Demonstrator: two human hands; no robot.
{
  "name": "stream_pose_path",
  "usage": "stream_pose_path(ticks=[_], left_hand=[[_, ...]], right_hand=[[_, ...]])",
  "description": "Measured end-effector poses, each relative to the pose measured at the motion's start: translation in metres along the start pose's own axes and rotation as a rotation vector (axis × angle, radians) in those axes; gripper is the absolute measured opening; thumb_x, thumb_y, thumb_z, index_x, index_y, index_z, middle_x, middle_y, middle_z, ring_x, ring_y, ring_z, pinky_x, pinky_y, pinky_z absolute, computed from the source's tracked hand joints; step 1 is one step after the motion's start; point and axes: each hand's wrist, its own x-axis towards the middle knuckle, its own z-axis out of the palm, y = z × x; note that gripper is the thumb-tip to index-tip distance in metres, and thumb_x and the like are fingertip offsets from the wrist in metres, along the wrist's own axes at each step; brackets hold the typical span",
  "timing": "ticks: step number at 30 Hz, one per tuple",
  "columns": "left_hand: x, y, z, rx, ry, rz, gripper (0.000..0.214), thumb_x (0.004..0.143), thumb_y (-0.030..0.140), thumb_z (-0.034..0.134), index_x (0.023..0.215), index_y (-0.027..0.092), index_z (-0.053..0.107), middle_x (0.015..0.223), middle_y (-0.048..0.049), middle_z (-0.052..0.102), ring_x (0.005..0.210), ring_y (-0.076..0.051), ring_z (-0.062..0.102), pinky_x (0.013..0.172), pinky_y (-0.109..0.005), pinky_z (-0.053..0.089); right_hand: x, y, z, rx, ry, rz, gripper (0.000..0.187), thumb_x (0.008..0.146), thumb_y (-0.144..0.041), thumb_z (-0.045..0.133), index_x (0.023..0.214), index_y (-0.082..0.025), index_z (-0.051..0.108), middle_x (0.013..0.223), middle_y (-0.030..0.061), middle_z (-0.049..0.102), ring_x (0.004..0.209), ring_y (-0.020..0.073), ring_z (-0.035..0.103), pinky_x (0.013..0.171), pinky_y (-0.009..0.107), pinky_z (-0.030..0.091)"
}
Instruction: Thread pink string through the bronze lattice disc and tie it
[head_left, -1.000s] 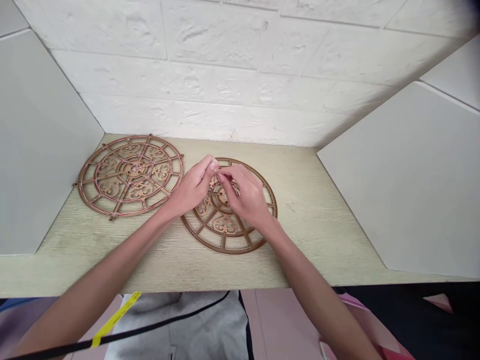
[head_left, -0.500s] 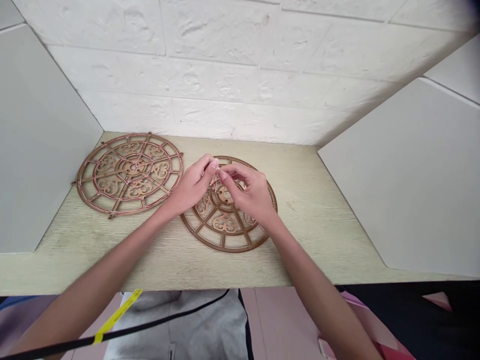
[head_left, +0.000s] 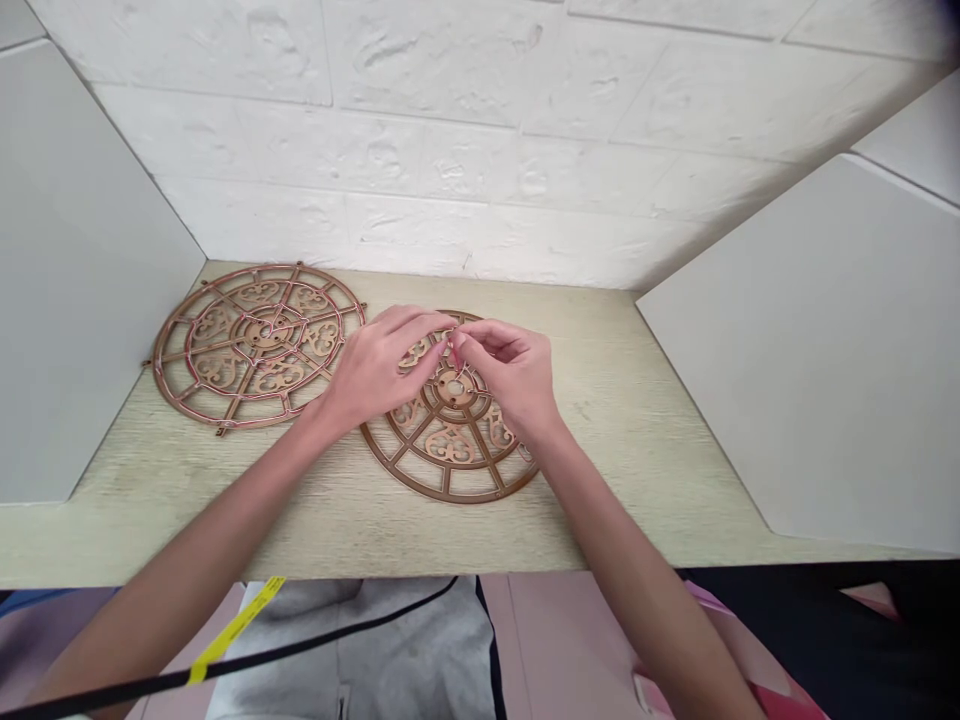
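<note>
Over the far part of a bronze-coloured openwork disc (head_left: pixel 448 484) on the table, my two hands meet at the fingertips. My right hand (head_left: pixel 517 375) is closed in a pinch on a thin red wire (head_left: pixel 457 360), which hangs just above the disc's hub. Thumb and stretched fingers of my left hand (head_left: pixel 379 362) come together loosely at the same wire. The exact contact there is partly hidden. Scroll ornaments fill the disc's inner ring. To the left lies a second, similar disc (head_left: pixel 279 378), with thin reddish wire running along its rings.
A pale wood-grain table (head_left: pixel 630 480) carries both discs. White brick-pattern wall (head_left: pixel 450 160) closes off the back. Grey panels stand at the left (head_left: pixel 75 300) and right (head_left: pixel 840 380). A black strap with a yellow tag (head_left: pixel 236 628) crosses below the table's front edge.
My left hand has unfolded from a tight pinch, its fingers now stretched towards the right. Both hands' fingertips have shifted slightly right, and the red wire shows more clearly between them.
</note>
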Motion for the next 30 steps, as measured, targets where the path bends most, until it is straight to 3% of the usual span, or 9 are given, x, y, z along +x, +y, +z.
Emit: stream_pose_path(ticks=[15, 23, 30], left_hand=[[0.0, -0.017, 0.0, 0.047, -0.037, 0.144, 0.029, 0.101, 0.027, 0.05, 0.119, 0.016, 0.07, 0.111, -0.0075, 0.071, 0.103, -0.015, 0.066, 0.092, -0.028, 0.053], [-0.001, -0.022, -0.009, 0.241, -0.116, 0.267, 0.027, 0.1, 0.017, 0.049, 0.119, 0.018, 0.067, 0.111, -0.0047, 0.071, 0.1, -0.014, 0.063, 0.086, -0.025, 0.051], [-0.005, -0.022, -0.006, 0.364, -0.119, 0.275, 0.026, 0.102, 0.019, 0.044, 0.116, 0.017, 0.066, 0.109, -0.0053, 0.07, 0.102, -0.014, 0.061, 0.083, -0.022, 0.05]], right_hand=[[0.001, 0.001, 0.002, 0.073, 0.021, 0.094, 0.015, 0.073, -0.032, 0.076, 0.075, -0.017, 0.072, 0.065, 0.0007, 0.067, 0.059, 0.0123, 0.06, 0.057, 0.025, 0.053], [0.001, 0.002, -0.001, 0.032, -0.07, 0.092, 0.019, 0.078, -0.034, 0.072, 0.073, -0.016, 0.068, 0.062, -0.0002, 0.062, 0.059, 0.0109, 0.056, 0.057, 0.024, 0.049], [0.0, 0.001, -0.002, 0.006, -0.09, 0.114, 0.02, 0.078, -0.035, 0.071, 0.076, -0.015, 0.069, 0.063, -0.0003, 0.062, 0.059, 0.0102, 0.055, 0.057, 0.024, 0.047]])
